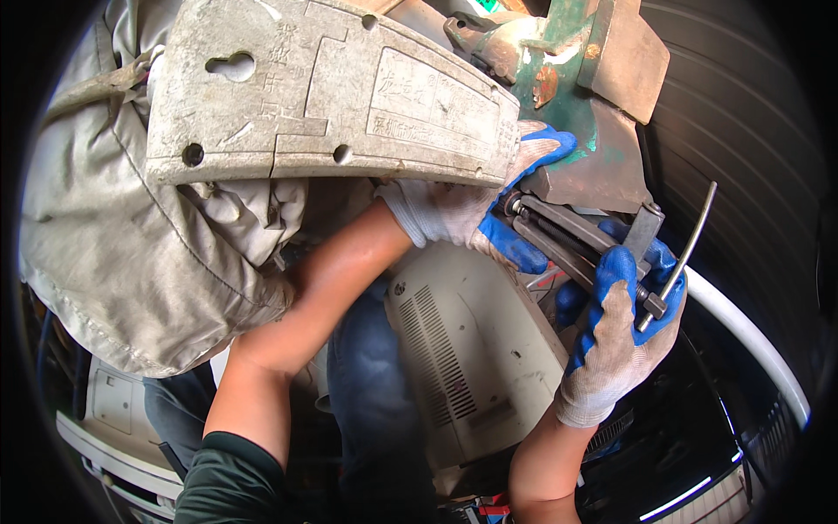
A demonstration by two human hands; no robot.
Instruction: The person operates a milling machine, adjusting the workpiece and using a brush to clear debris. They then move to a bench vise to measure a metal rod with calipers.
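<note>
My right hand (pixel 624 327), in a blue-coated work glove, is closed round the screw end of a dark metal two-arm puller (pixel 559 240). A thin bar handle (pixel 696 240) passes through the head of its screw. My left hand (pixel 458 210), gloved the same way, reaches under the right end of a grey casing (pixel 332 100). Its thumb and fingers lie on either side of the puller's far end, seemingly gripping it, though the casing hides part of the hand. The casing has a keyhole slot, several round holes and raised lettering.
A worn green bench vise (pixel 576 96) stands beyond the puller. Grey cloth (pixel 148 253) bunches at the left below the casing. A beige vented housing (pixel 476 349) sits beneath my hands. To the right are a curved white tube (pixel 751 341) and a dark ribbed surface (pixel 733 113).
</note>
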